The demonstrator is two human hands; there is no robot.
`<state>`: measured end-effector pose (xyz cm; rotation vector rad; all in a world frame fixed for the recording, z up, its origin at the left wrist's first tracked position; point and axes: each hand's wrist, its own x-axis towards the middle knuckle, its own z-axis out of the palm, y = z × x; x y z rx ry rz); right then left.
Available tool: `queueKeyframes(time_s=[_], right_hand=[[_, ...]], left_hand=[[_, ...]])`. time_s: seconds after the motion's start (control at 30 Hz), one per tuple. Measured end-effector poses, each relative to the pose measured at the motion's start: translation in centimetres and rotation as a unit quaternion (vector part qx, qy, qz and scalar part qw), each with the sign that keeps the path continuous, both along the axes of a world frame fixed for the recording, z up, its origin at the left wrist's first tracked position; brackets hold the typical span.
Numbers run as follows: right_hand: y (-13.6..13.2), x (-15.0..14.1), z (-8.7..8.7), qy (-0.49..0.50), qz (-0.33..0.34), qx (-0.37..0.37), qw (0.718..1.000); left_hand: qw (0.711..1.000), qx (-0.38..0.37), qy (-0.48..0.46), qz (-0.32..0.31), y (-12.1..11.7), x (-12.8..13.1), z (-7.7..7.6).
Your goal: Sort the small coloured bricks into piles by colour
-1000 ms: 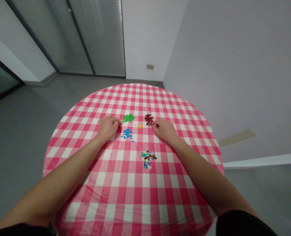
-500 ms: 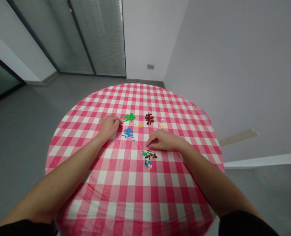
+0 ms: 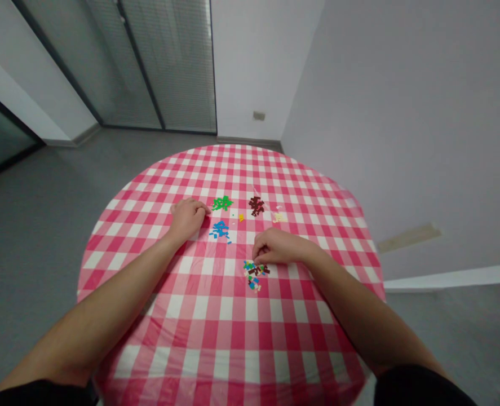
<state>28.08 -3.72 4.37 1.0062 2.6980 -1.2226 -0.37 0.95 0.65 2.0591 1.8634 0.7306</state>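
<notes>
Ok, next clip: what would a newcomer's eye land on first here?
The pink-and-white gingham tablecloth on the round table fills the middle of the view. Near its centre lie small clusters of tiny bricks: green, dark red, blue and cream. The right hand is curled at the top of a mixed-colour pile, the left hand beside the blue cluster.

Free passage over checked tablecloth (image 3: 224, 332) on near side; mixed brick pile (image 3: 253, 275) just beside right hand (image 3: 277, 246).
</notes>
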Motion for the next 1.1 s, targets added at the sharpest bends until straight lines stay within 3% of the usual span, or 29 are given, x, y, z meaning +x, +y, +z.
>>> queueKeyframes(time_s=[0.27, 0.33, 0.43, 0.57, 0.7, 0.87, 1.1], right_hand=[[0.0, 0.2, 0.3, 0.025, -0.029, 0.004, 0.999], [0.5, 0.6, 0.1, 0.034, -0.084, 0.047, 0.995], [1.8, 1.2, -0.8, -0.006, -0.186, 0.169, 0.968], [3.3, 1.6, -1.7, -0.068, -0.239, 0.242, 0.938], [3.4, 1.9, -1.6, -0.064, -0.252, 0.256, 0.931], [2.9, 2.2, -1.7, -0.081, -0.202, 0.239, 0.946], [3.2, 2.0, -2.2, -0.081, -0.231, 0.248, 0.937]], left_hand=[[1.0, 0.004, -0.002, -0.004, 0.1, -0.1, -0.2], [1.0, 0.004, -0.001, -0.004, 0.1, -0.1, -0.3], [1.0, 0.009, -0.002, -0.003, 0.0, -0.1, -0.3], [1.0, 0.012, 0.004, -0.003, 0.2, -0.2, -0.5], [1.0, 0.011, 0.005, -0.004, 0.3, -0.3, -0.6], [1.0, 0.014, 0.003, -0.004, 0.2, -0.3, -0.6], [1.0, 0.013, 0.002, -0.004, 0.2, -0.3, -0.5]])
